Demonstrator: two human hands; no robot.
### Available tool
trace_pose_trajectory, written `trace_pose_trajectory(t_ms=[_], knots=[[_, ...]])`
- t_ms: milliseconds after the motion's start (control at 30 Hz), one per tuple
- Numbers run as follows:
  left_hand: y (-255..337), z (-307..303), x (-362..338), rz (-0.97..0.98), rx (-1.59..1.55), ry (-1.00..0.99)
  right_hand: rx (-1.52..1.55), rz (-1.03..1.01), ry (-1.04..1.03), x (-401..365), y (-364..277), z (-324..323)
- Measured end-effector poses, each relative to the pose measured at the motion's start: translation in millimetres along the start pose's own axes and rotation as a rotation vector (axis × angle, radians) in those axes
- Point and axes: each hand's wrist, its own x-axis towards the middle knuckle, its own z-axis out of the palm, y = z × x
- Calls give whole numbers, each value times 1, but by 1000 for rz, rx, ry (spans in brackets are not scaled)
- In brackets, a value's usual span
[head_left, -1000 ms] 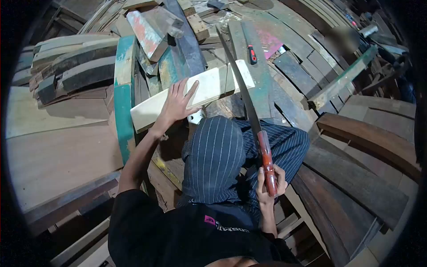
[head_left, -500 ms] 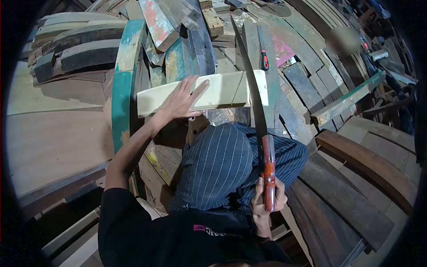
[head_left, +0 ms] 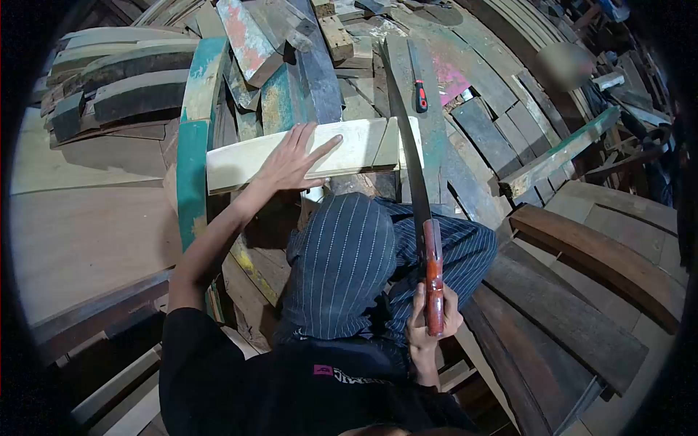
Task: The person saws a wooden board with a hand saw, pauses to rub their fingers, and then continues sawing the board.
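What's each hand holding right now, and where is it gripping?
Right hand grips the handsaw by its reddish handle. Left hand lies flat on the pale board.

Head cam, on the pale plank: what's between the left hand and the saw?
Head view: only bare plank, crossed by one dark slanted line close to the saw. The left hand lies flat on it.

No desk here, just a heap of old planks (head_left: 509, 145) carrying everything. A pale board (head_left: 349, 149) lies across the middle of it, one end next to a teal curved plank (head_left: 193, 167). Behind that board there's a red-handled screwdriver (head_left: 419, 94) lying on a grey plank, right beside a pink-stained one (head_left: 447, 73). A red-and-white painted scrap (head_left: 243, 40) and a small block (head_left: 336, 36) sit further back. A flat plywood sheet (head_left: 87, 240) is on the left, and brown curved beams (head_left: 596, 254) are on the right.
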Motion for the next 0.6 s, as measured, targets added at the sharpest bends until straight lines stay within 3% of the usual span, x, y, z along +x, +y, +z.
trace_pose_trajectory(t_ms=[167, 267, 567, 600], knots=[[-2, 3, 1, -27, -43, -23, 12, -15, -27, -3, -7, 5], [3, -3, 1, -91, -79, -97, 65, 80, -88, -19, -5, 5], [5, -16, 5, -54, -102, -168, 110, 209, -238, -43, -8, -8], [5, -18, 6, -52, -127, -187, 79, 152, -212, -35, -10, -4]])
